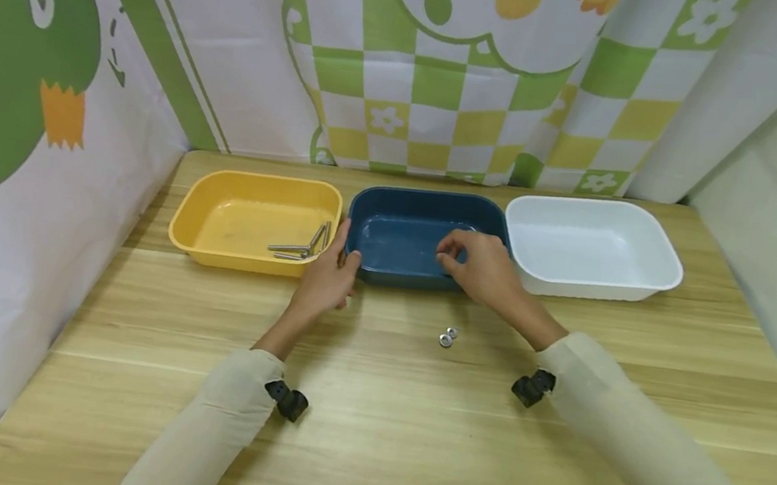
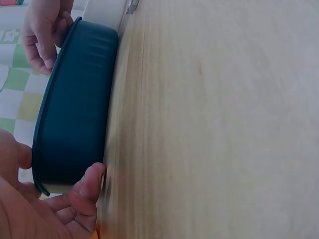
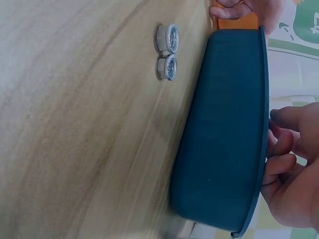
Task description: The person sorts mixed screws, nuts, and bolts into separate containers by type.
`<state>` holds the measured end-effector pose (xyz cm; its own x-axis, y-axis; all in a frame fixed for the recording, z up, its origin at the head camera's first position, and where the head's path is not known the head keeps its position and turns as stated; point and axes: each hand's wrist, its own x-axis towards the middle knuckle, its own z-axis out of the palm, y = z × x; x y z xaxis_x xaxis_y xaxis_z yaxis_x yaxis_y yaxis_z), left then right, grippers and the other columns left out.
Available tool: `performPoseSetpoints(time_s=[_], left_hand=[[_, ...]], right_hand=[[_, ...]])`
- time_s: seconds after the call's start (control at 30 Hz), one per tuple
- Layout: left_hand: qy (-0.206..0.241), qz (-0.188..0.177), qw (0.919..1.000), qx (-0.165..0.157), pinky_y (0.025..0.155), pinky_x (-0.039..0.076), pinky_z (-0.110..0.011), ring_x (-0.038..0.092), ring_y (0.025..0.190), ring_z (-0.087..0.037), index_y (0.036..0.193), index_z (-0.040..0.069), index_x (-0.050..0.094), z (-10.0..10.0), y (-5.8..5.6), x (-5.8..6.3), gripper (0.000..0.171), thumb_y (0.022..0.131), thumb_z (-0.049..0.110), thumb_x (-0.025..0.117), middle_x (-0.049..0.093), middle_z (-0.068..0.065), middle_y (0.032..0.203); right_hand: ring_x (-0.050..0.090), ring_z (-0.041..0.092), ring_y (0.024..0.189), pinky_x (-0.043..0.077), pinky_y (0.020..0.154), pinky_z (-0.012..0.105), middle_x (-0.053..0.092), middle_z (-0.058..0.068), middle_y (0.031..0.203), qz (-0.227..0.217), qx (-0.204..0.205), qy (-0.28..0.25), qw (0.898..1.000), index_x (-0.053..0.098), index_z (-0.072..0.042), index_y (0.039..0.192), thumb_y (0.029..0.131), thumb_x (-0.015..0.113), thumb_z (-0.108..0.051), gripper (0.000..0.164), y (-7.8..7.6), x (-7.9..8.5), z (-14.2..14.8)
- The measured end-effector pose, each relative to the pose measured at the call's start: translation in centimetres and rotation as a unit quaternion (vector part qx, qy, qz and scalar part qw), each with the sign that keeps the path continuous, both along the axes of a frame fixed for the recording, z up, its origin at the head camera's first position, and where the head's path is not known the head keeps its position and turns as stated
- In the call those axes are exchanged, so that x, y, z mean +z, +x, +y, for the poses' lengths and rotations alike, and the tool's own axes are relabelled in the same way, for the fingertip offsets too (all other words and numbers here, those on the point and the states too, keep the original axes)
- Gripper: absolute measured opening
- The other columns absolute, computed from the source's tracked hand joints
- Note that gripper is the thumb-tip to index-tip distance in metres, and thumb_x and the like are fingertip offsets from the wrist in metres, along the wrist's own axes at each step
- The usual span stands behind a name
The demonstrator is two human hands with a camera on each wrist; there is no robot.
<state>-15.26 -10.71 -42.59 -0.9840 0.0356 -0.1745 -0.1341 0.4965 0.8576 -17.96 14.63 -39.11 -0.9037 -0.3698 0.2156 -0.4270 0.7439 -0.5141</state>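
My left hand (image 1: 326, 279) is at the near left corner of a dark blue tray (image 1: 420, 281), holding it with the thumb at the rim and the fingers along the outside wall. In the left wrist view this tray (image 2: 75, 104) stands on the table. My right hand (image 1: 483, 266) is over the tray's right half, fingers curled, thumb and index fingertips close together; I cannot tell whether they pinch something small. Two silver flange nuts (image 1: 448, 337) lie on the table in front of the tray, side by side in the right wrist view, the larger nut (image 3: 168, 38) above the smaller.
A yellow tray (image 1: 251, 264) with several metal bolts (image 1: 311, 243) stands left of the blue one. To the right is a white tray (image 1: 594, 288). Behind the trays hangs a checked cloth (image 1: 437, 87), and the wooden table (image 1: 392, 453) stretches toward me.
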Motion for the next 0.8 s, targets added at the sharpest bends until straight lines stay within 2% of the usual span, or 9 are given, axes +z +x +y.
performPoseSetpoints(time_s=[0.27,0.37,0.5,0.57,0.6,0.67,0.73,0.8], left_hand=[[-0.034,0.009,0.9994,-0.004,0.04,0.035,-0.027,0.052,0.043,-0.02,0.161,0.04,0.011,0.0,-0.2,0.4,0.063,0.105,0.037,0.041,0.065,-0.015,0.075],[-0.044,0.014,0.9989,-0.003,0.042,0.036,-0.029,0.054,0.044,-0.022,0.162,0.035,0.012,0.2,-0.1,0.8,0.065,0.105,0.036,0.044,0.065,-0.013,0.074],[-0.07,0.034,0.997,0.006,0.053,0.044,-0.041,0.059,0.057,-0.029,0.163,0.024,0.015,0.8,0.1,1.2,0.07,0.103,0.036,0.049,0.063,-0.014,0.078],[-0.09,0.052,0.9945,0.014,0.068,0.049,-0.046,0.063,0.076,-0.032,0.162,0.018,0.017,1.1,0.2,1.5,0.072,0.101,0.036,0.051,0.068,-0.018,0.096],[-0.094,0.057,0.9938,0.018,0.069,0.049,-0.049,0.062,0.076,-0.034,0.162,0.016,0.018,1.2,0.3,1.5,0.072,0.101,0.036,0.051,0.067,-0.02,0.096],[-0.106,0.072,0.9914,0.025,0.066,0.049,-0.049,0.061,0.073,-0.034,0.161,0.013,0.02,1.4,0.5,1.7,0.072,0.101,0.035,0.052,0.068,-0.021,0.093],[-0.112,0.09,0.9891,0.032,0.055,0.047,-0.044,0.059,0.064,-0.029,0.16,0.01,0.025,1.4,0.7,1.9,0.07,0.1,0.034,0.054,0.068,-0.017,0.081],[-0.109,0.101,0.9884,0.033,0.043,0.036,-0.039,0.048,0.046,-0.024,0.157,0.007,0.03,1.5,1.0,2.2,0.067,0.1,0.032,0.055,0.055,-0.009,0.059]], right_hand=[[0.059,0.018,0.069,0.046,0.066,0.039,0.067,0.002,0.08,0.013,0.0,-0.021,1.0,0.075,-0.005,0.102,0.092,0.072,-0.011,0.012,0.0,0.0,0.4],[0.059,0.019,0.069,0.045,0.065,0.039,0.067,0.003,0.081,0.016,0.0,-0.026,1.0,0.075,-0.004,0.103,0.092,0.072,-0.01,0.013,0.2,0.1,0.5],[0.056,0.017,0.064,0.043,0.061,0.038,0.067,0.004,0.082,0.015,-0.004,-0.025,1.0,0.074,-0.003,0.105,0.092,0.072,-0.01,0.015,0.6,0.1,0.7],[0.054,0.017,0.061,0.042,0.06,0.037,0.066,0.004,0.083,0.018,-0.006,-0.023,1.0,0.074,-0.003,0.106,0.092,0.072,-0.011,0.016,0.8,0.2,0.9],[0.054,0.016,0.062,0.042,0.06,0.037,0.066,0.005,0.084,0.019,-0.007,-0.023,1.0,0.074,-0.003,0.106,0.092,0.072,-0.011,0.016,0.9,0.2,1.0],[0.053,0.017,0.062,0.043,0.06,0.037,0.066,0.006,0.086,0.024,-0.009,-0.024,0.999,0.074,-0.003,0.107,0.093,0.072,-0.012,0.017,1.2,0.3,1.3],[0.054,0.019,0.065,0.044,0.061,0.038,0.065,0.007,0.089,0.031,-0.012,-0.027,0.999,0.074,-0.003,0.109,0.093,0.072,-0.012,0.018,1.6,0.5,1.7],[0.056,0.023,0.071,0.046,0.065,0.039,0.065,0.01,0.093,0.038,-0.015,-0.036,0.999,0.073,-0.002,0.11,0.093,0.072,-0.012,0.02,1.9,0.8,2.2]])
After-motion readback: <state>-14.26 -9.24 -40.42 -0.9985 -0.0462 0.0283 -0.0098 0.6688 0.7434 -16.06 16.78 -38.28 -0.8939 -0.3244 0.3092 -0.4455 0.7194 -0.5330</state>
